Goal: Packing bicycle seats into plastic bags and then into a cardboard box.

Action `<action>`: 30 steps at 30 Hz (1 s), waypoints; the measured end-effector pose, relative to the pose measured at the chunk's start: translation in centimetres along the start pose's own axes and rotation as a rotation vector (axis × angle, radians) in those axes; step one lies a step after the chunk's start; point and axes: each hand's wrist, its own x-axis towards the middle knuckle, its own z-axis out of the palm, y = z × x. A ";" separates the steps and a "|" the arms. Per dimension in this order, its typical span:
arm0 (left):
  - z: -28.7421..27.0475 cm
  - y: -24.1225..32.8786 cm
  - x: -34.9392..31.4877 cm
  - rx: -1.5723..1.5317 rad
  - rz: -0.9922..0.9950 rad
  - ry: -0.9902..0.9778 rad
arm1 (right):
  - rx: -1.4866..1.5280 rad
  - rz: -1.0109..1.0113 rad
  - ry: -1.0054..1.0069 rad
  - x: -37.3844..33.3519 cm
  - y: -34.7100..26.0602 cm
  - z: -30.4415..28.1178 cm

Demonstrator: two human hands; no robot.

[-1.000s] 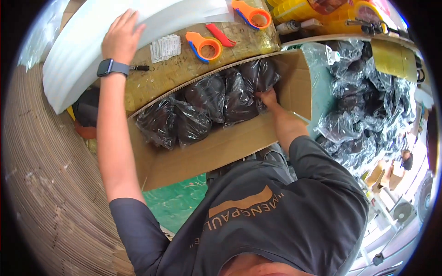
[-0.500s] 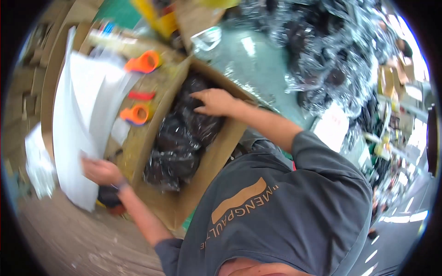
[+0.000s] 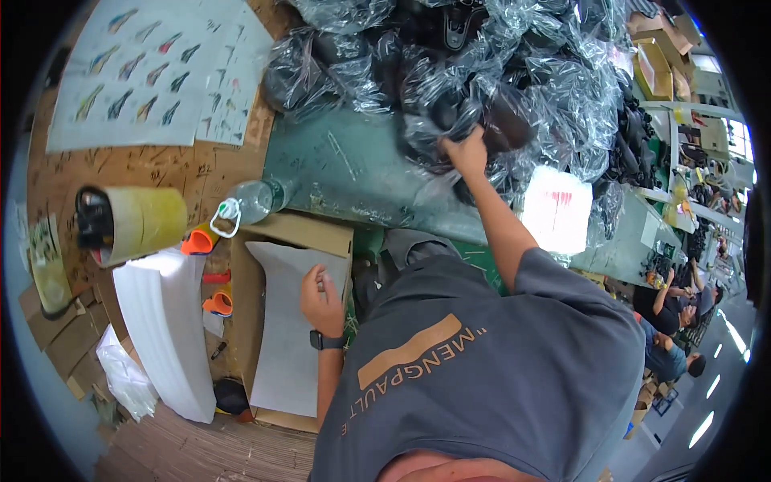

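My right hand (image 3: 467,154) reaches to the pile on the bench, its fingers closed on a clear plastic bag around a dark bicycle saddle (image 3: 510,127). More bagged saddles (image 3: 337,68) lie heaped about it. My left hand (image 3: 321,304), with a watch at the wrist, hovers over the cardboard box (image 3: 247,321); its fingers are loosely curled and apart, holding nothing. A white foam sheet (image 3: 287,353) lies inside the box and hides what is below.
Left of the box stands a stack of white foam sheets (image 3: 165,337). Orange tape dispensers (image 3: 219,302), a plastic bottle (image 3: 255,201) and a yellow tub (image 3: 148,221) are nearby. A printed poster (image 3: 152,72) lies at the far left. Other people (image 3: 671,353) are at the far right.
My right hand has gone from the box to the bench pile and grips a bag. My left hand has moved from the foam stack to above the box, where a sheet now covers the bagged saddles.
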 end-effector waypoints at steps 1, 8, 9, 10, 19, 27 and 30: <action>1.5 3.3 1.4 -0.067 0.053 0.013 | -0.002 -0.061 -0.101 0.6 0.9 -0.3; 20.9 8.9 23.0 -0.285 -0.159 -0.227 | 0.227 -0.277 -0.326 6.9 -0.2 1.9; 23.6 9.0 25.1 -0.130 -0.016 -0.267 | 0.113 -0.403 -0.458 6.2 -1.0 2.2; 25.7 9.0 26.2 0.027 0.118 -0.308 | -0.007 -0.529 -0.592 5.2 -1.8 2.2; 29.5 5.5 26.6 0.480 -0.062 -0.569 | -0.204 -0.658 -0.290 -8.3 3.1 -4.2; 16.7 7.9 22.6 -0.295 -0.209 -0.542 | -0.773 -0.824 -0.495 -8.9 9.9 4.0; 5.9 7.5 11.0 -1.120 -0.197 -0.335 | -0.625 -0.817 -0.614 -11.6 3.3 2.1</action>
